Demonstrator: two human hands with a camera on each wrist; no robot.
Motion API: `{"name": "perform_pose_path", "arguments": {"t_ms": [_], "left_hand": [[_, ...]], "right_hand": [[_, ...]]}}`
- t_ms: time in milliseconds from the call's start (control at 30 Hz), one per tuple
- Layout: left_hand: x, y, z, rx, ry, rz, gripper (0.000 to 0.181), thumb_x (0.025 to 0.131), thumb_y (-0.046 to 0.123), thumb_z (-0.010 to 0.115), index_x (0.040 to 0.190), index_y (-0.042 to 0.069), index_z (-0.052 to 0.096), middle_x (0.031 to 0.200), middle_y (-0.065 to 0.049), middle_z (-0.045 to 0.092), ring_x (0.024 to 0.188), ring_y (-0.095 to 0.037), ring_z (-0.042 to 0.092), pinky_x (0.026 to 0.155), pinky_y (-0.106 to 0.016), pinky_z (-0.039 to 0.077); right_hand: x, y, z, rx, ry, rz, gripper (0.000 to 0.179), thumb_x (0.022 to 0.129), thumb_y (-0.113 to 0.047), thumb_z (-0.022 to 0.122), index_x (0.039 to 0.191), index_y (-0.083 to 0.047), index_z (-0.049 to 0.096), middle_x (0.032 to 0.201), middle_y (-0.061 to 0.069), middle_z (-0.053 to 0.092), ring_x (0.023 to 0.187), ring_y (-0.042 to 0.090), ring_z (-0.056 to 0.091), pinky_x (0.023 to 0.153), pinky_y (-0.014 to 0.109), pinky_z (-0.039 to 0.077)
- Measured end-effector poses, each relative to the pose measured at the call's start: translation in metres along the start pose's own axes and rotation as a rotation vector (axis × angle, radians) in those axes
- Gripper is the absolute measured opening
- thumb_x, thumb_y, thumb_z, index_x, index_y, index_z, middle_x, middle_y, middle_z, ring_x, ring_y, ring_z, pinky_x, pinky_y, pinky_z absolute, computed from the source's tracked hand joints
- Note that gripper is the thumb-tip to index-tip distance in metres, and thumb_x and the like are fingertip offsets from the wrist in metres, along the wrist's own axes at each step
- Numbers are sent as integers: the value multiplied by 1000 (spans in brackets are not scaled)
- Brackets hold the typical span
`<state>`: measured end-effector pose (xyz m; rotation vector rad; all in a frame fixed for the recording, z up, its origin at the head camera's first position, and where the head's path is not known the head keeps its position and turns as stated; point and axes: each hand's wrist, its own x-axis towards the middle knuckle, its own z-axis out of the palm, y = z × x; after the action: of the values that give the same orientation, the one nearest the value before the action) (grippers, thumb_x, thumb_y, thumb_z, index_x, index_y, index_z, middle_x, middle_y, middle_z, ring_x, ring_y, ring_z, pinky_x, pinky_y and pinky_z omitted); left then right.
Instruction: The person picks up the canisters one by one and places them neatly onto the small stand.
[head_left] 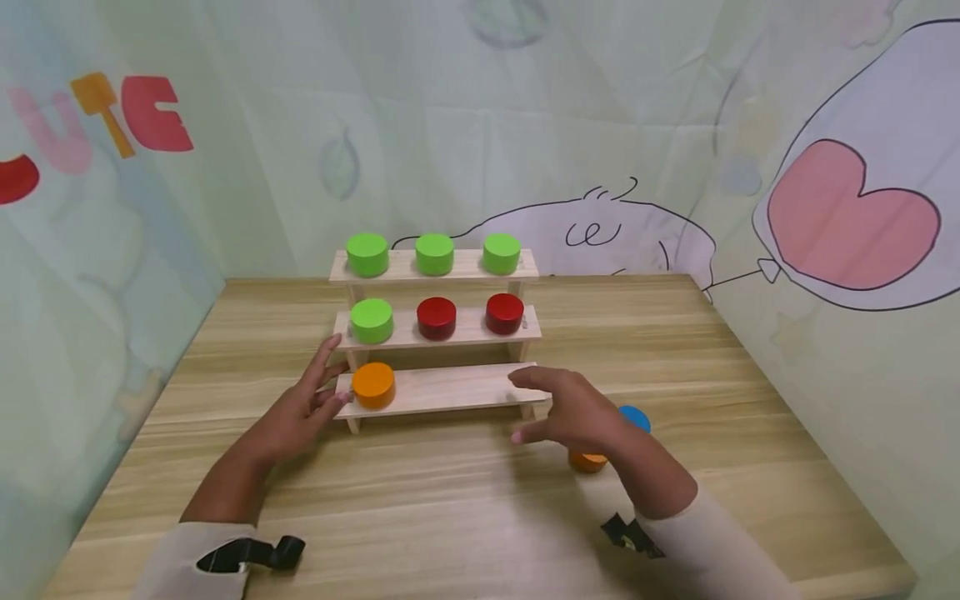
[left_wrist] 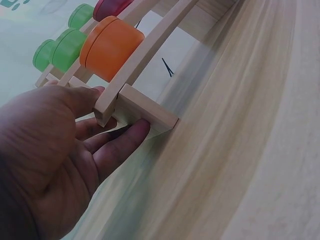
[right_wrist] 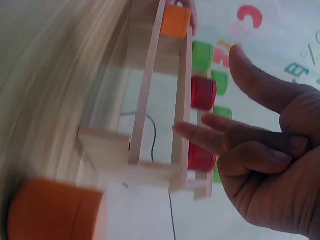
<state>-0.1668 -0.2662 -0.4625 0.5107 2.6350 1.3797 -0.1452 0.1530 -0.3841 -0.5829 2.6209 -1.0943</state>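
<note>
A three-tier wooden rack [head_left: 457,390] stands on the table. My left hand [head_left: 303,417] holds its left end, with the thumb at the end of the lowest shelf and fingers against the side support in the left wrist view. Close by on that shelf sits an orange round block [head_left: 373,386]. My right hand [head_left: 577,408] is by the shelf's right end, holding nothing, thumb and index finger spread apart. Beneath the right wrist another orange round block [head_left: 587,461] and a blue round block [head_left: 635,418] lie on the table, partly hidden by the arm.
The middle shelf carries a green round block [head_left: 372,322] and two red ones [head_left: 437,318]. Three green round blocks [head_left: 435,255] line the top shelf. A printed cloth [head_left: 600,125] hangs behind and beside the wood-grain table [head_left: 420,517].
</note>
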Motion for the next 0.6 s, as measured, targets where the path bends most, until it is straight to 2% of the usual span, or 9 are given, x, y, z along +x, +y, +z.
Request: {"name": "perform_pose_path", "arguments": {"t_ms": [200,400,500,600], "left_hand": [[-1,-1,0,-5,1,8,99,114,7,57,174,45,-12,174,-37,29,148,-59,51,111,-55,52],[-1,-1,0,-3,1,9,98,114,8,57,174,45,-11,173,-38,29,148,-59,52,111,-57,51],[-1,-1,-1,-8,1,3,98,114,9,57,174,46,-11,173,-37,29,148,-59,52,111,-57,52],[-1,-1,0,-15,-1,1,98,114,9,57,174,46,-11,174,-37,29,148,-59,51,112,-57,51]], "right_hand": [[-7,18,-19,41,-40,-3,75,84,-16,96,150,-2,64,155,19,65,149,43,57,112,64,56],[-14,40,-37,57,-84,0,73,84,-15,96,150,-6,64,157,17,64,151,45,54,109,67,56],[-17,52,-45,69,-105,-30,73,85,-15,95,150,-5,64,157,16,64,151,46,53,106,65,58],[-20,64,-51,91,-124,-54,73,86,-15,94,151,-4,63,158,16,63,150,46,54,100,56,60]]}}
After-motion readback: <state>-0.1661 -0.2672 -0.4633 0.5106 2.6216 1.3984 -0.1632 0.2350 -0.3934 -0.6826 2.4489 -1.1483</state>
